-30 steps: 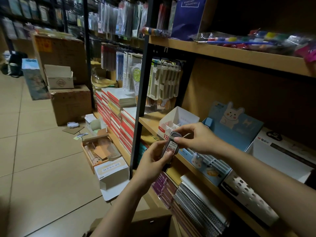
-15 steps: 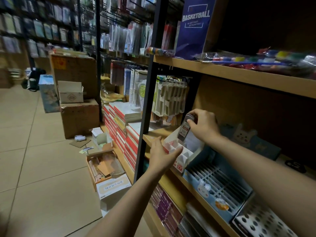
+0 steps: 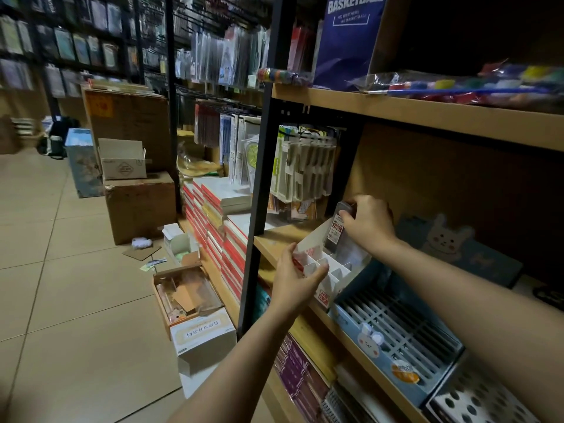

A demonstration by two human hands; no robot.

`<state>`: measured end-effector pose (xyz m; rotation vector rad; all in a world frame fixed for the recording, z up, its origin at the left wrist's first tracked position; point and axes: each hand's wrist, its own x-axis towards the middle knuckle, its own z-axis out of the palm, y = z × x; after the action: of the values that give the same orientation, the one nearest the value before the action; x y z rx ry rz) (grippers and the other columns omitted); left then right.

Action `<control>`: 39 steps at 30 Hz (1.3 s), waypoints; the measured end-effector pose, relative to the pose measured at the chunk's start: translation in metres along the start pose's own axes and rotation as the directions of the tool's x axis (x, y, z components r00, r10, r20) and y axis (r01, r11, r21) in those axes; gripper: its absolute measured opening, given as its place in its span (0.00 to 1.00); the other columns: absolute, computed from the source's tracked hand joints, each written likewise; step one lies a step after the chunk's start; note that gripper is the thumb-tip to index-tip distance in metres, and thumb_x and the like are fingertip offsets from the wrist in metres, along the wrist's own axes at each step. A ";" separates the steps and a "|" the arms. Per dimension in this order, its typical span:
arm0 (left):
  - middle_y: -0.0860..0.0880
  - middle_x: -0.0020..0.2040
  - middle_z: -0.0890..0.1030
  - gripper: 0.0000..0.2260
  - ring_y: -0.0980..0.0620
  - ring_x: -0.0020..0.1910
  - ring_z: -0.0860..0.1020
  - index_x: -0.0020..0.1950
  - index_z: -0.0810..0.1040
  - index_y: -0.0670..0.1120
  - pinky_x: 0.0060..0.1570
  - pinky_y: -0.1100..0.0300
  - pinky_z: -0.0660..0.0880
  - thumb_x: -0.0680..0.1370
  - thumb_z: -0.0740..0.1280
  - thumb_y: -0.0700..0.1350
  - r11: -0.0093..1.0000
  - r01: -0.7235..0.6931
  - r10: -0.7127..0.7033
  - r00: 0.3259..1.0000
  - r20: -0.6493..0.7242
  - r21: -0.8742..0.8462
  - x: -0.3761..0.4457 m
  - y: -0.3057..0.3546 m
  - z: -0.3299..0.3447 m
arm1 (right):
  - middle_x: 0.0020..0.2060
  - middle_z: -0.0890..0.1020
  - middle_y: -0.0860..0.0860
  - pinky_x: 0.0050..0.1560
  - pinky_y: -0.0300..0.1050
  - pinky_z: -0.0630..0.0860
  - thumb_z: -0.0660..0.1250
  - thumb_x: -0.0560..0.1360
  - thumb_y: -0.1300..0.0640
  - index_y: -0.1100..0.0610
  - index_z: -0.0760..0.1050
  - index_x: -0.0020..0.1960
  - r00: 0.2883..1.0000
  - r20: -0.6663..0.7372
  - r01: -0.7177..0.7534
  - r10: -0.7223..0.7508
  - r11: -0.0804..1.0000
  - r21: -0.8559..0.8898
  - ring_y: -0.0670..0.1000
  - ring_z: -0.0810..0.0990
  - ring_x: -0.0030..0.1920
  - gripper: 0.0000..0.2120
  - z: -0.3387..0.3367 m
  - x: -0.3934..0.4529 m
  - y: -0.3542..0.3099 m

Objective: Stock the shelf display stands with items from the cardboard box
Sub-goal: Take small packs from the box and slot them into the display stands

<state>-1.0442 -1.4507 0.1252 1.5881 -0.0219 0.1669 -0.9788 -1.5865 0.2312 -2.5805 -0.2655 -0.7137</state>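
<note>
White display stand (image 3: 328,264) is seated at the shelf's (image 3: 276,239) front edge, near its left end beside the black upright (image 3: 262,166); its front corner is gripped by the left hand (image 3: 297,277), probably so it is kept from sliding or tipping; small pack (image 3: 338,228) is pinched by its top in the right hand (image 3: 367,222), held upright over the stand's rear slots, likely so it can be dropped straight in; front slots look empty; open cardboard box (image 3: 183,296) is left on the floor below, within reach.
</note>
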 end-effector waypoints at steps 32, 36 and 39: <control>0.46 0.71 0.69 0.37 0.48 0.66 0.73 0.77 0.59 0.50 0.59 0.50 0.77 0.73 0.74 0.50 0.998 0.016 -0.018 0.999 0.032 0.060 0.001 0.005 -0.009 | 0.53 0.79 0.53 0.52 0.53 0.79 0.73 0.72 0.55 0.54 0.81 0.54 0.998 0.028 0.064 -0.059 0.981 -0.185 0.55 0.79 0.51 0.11 0.020 -0.007 0.011; 0.47 0.71 0.70 0.37 0.49 0.65 0.73 0.76 0.59 0.51 0.56 0.57 0.78 0.72 0.75 0.50 0.998 0.009 -0.012 0.999 0.036 0.068 0.003 0.004 -0.010 | 0.53 0.78 0.54 0.54 0.53 0.75 0.69 0.75 0.52 0.53 0.80 0.52 0.998 0.012 0.062 -0.061 0.962 -0.266 0.56 0.77 0.51 0.08 0.023 -0.008 0.009; 0.47 0.73 0.68 0.38 0.48 0.68 0.71 0.77 0.58 0.52 0.60 0.52 0.76 0.72 0.74 0.51 0.996 0.004 -0.007 0.999 0.039 0.093 0.002 0.006 -0.008 | 0.52 0.77 0.55 0.55 0.51 0.72 0.65 0.78 0.50 0.54 0.80 0.53 0.996 0.010 0.084 -0.086 0.936 -0.342 0.56 0.76 0.53 0.10 0.025 -0.009 0.007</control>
<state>-1.0431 -1.4430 0.1315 1.6843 -0.0407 0.1341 -0.9734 -1.5822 0.2049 -2.9105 -0.2724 -0.8644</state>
